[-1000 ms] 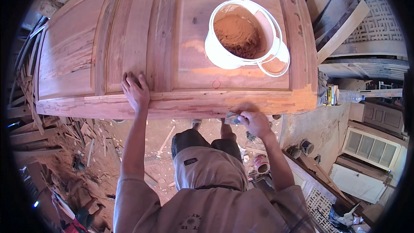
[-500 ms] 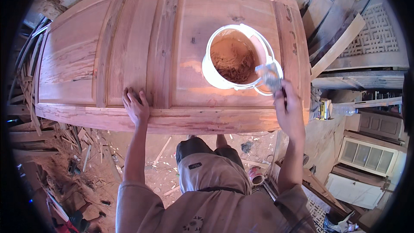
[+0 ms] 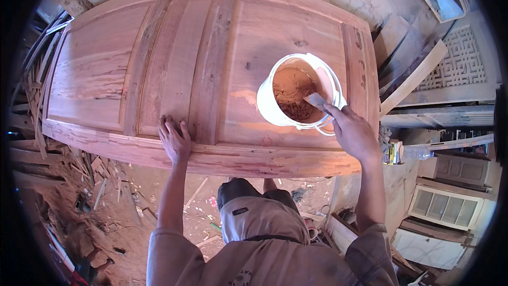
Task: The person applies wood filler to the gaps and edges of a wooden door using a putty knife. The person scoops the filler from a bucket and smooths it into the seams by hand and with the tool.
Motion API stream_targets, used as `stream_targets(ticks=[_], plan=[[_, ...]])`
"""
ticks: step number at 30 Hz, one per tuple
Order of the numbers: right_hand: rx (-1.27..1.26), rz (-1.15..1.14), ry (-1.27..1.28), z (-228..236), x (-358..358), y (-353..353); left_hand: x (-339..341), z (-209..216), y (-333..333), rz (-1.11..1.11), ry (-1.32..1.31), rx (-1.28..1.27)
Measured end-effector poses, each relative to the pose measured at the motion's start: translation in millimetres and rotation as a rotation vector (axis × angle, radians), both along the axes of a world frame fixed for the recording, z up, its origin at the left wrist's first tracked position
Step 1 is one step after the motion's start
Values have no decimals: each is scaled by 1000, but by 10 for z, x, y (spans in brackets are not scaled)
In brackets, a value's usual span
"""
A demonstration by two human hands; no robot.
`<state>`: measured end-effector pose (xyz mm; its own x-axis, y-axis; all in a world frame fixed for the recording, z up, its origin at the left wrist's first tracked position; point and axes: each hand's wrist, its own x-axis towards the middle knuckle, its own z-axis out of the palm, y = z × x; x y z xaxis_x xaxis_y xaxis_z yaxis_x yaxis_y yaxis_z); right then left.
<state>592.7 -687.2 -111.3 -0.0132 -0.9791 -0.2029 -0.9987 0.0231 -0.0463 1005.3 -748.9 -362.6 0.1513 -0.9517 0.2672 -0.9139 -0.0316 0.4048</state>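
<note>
Here I see a white bucket [image 3: 275, 108] of reddish-brown paste standing on the right part of a wooden panelled door [image 3: 174, 58] that lies flat. A flat putty knife [image 3: 316, 100] dips into the bucket over its near rim, blade resting on the paste [image 3: 291, 92]. My right hand [image 3: 353, 133] reaches in from the lower right, and its fingers [image 3: 332, 111] are closed around the handle of the putty knife, right at the bucket's rim. The bucket's thin wire handle hangs down against its near side.

My left hand [image 3: 174, 140] lies flat on the door's near rail, fingers spread and released, holding nothing, well apart from the bucket. An orange smear of the paste shows on the wood just left of the bucket.

Beyond the door's near edge, wood scraps [image 3: 79, 180] litter the dirt floor [image 3: 153, 201] on the left. To the right stand a carved lattice panel [image 3: 460, 58] and leaning planks [image 3: 413, 79].
</note>
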Motion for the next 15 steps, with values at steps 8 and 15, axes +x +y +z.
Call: stream_targets(ticks=[8, 15], plan=[[-58, -75, 0, -93, 160, 281, 18, -17, 2, 0, 9, 20], [-188, -40, -253, 11, 174, -111, 26, -24, 7, -10, -11, -2]])
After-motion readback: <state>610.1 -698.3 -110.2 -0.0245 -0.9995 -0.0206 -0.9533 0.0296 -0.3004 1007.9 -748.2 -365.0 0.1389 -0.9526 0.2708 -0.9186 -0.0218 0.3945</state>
